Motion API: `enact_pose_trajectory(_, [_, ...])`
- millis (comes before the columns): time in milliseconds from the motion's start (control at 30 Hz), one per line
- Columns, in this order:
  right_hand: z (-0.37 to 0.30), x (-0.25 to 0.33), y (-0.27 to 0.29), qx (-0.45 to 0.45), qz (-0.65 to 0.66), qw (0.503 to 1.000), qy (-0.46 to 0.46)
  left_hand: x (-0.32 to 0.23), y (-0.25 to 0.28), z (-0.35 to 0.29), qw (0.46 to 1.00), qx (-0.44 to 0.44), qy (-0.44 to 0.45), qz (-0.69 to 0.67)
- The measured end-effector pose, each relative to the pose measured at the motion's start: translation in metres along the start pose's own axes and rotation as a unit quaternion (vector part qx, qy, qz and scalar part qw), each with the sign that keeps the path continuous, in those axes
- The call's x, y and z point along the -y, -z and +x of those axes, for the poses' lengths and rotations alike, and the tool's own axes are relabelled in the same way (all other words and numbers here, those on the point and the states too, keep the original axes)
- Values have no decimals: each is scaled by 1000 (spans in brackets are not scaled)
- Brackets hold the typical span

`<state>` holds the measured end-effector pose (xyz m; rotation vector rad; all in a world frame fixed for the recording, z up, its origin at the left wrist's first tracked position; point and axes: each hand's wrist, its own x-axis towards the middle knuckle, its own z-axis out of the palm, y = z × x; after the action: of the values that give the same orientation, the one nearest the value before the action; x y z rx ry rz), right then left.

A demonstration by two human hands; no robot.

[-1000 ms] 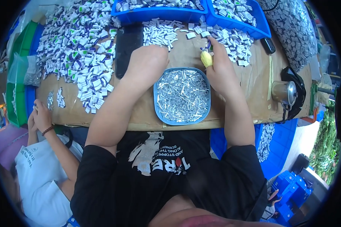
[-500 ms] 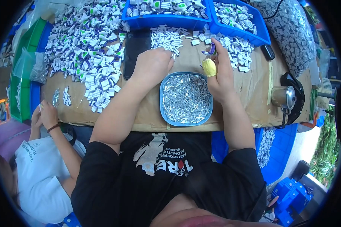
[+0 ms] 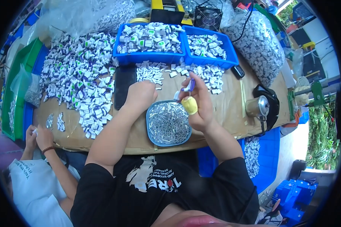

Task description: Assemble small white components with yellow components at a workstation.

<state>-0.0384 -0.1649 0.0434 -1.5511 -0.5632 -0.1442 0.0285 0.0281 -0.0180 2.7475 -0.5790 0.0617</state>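
My left hand [image 3: 140, 96] is closed beside a heap of small white plastic pieces [image 3: 149, 72]; whatever its fingertips grip is hidden. Between the thumb and fingers of my right hand [image 3: 201, 104] is a small purple-and-white plastic part [image 3: 189, 85]. Yellow tape [image 3: 190, 105] wraps that thumb. Below and between both hands stands a square blue tray [image 3: 169, 144] filled with thin metal pins. Loose white parts [image 3: 212, 78] lie just beyond my right hand.
Two blue bins [image 3: 149, 57] of white-and-purple parts stand at the back. A large pile [image 3: 79, 72] covers the left, beside a dark flat phone-like slab [image 3: 125, 85]. At right are a full clear bag [image 3: 259, 49] and a metal mug [image 3: 256, 107]. A co-worker's hands [image 3: 41, 137] work at left.
The view has tilted up, showing more of the table's far side. My right hand has turned, and more of the purple-and-white part shows in it. My left hand stays closed near the white heap.
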Motion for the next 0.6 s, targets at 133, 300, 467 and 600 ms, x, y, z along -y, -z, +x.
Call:
enact_pose_trajectory(133, [5, 13, -3, 60, -29, 998, -3, -8, 16, -6, 995, -64, -4, -75])
enact_pose_trajectory(300, [10, 0, -17, 40, 40, 998, 41, -18, 29, -9, 843, 29, 92, -529])
enact_pose_trajectory(467, [3, -29, -15, 67, -5, 998, 14, -27, 25, -11, 542, 120, 193, -809])
enact_pose_trajectory(600, [3, -37, -8, 7, -93, 993, -79, -21, 6, -11, 766, -61, 72, -635])
